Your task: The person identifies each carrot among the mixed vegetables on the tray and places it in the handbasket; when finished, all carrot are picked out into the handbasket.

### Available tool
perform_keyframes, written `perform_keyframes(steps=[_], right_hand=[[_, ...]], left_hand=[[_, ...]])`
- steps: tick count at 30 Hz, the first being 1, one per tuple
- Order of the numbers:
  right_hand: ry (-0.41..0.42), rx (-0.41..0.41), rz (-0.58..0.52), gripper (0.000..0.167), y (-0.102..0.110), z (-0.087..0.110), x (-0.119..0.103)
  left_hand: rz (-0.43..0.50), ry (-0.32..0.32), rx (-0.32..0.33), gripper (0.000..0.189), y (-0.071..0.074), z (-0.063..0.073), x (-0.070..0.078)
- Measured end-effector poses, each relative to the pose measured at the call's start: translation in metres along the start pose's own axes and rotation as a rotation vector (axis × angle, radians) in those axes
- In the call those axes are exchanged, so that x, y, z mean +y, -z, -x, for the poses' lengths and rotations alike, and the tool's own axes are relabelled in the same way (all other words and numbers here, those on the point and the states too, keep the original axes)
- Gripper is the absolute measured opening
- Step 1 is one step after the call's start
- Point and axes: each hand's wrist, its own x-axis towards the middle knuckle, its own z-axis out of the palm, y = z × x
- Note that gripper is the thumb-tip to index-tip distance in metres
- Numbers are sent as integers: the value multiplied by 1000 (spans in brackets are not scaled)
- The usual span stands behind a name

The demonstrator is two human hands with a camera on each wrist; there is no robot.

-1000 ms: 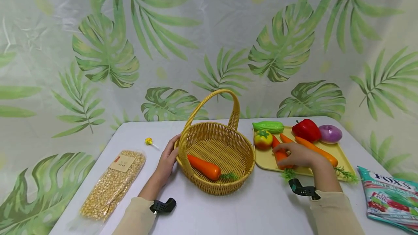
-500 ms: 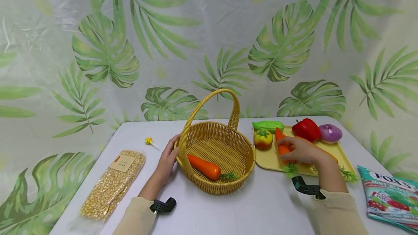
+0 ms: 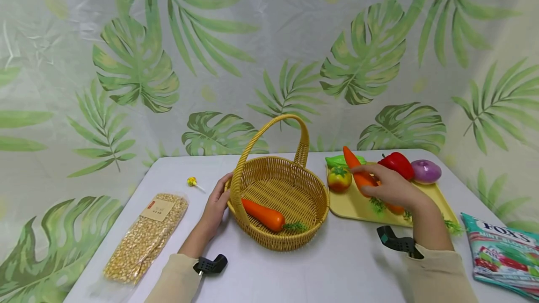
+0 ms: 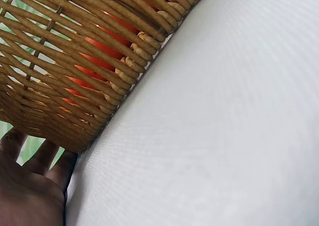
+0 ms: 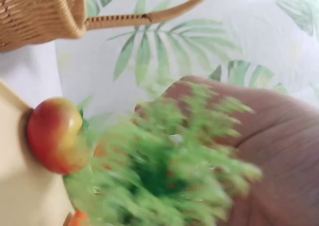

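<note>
One carrot (image 3: 364, 180) tilts, grasped by the right hand (image 3: 396, 188).
It is above the yellow tray (image 3: 346, 207) at right — the left hand (image 3: 214, 207) rests extended fingers against the basket (image 3: 281, 243), second carrot (image 3: 265, 215) inside.

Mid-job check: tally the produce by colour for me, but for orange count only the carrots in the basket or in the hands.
Orange: 2, the basket carrot and the held carrot
Red: 1, the pepper
Red and yellow: 1, the tomato-like piece
Green: 1, the long vegetable
Purple: 1, the rounded vegetable
Total: 6
</note>
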Motion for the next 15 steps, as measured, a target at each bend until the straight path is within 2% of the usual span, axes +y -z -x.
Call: perform_keyframes(steps=[8,15], right_hand=[[13,6,-12,45,3,-1,-20],[79,-28,-146,44,-4,-4,-30]], left_hand=[[-1,-4,3,45,0,0,-1],[1,-7,9,45,0,0,-1]])
